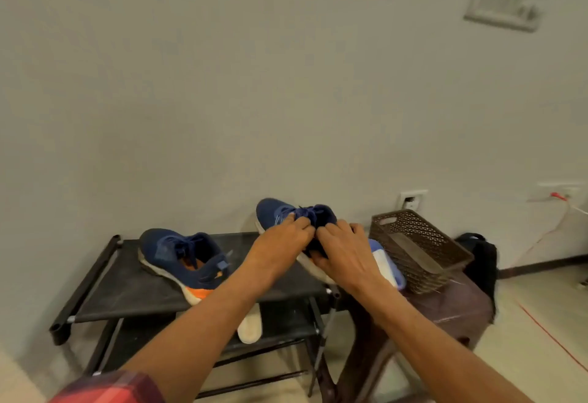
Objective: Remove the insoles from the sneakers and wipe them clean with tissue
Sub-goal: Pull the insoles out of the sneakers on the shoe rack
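Two navy sneakers with white soles are on a black shoe rack [105, 291]. The left sneaker [181, 259] lies on the top shelf, with orange showing inside its opening and at the heel. Both my hands hold the right sneaker [280, 211], which is tilted toe-up near the wall. My left hand [283, 240] grips it at the laces and tongue. My right hand [343, 250] grips its heel and collar, thumb underneath. A pale insole [249, 328] lies on the lower shelf. A white and blue item [386, 262], perhaps a tissue pack, sits behind my right wrist.
A brown perforated plastic basket [420, 246] stands on a dark maroon stool [451, 310] right of the rack. A black bag [480, 256] leans behind the stool. Wall sockets [412, 200] and a red cable [547, 329] are at the right. The wall is close behind.
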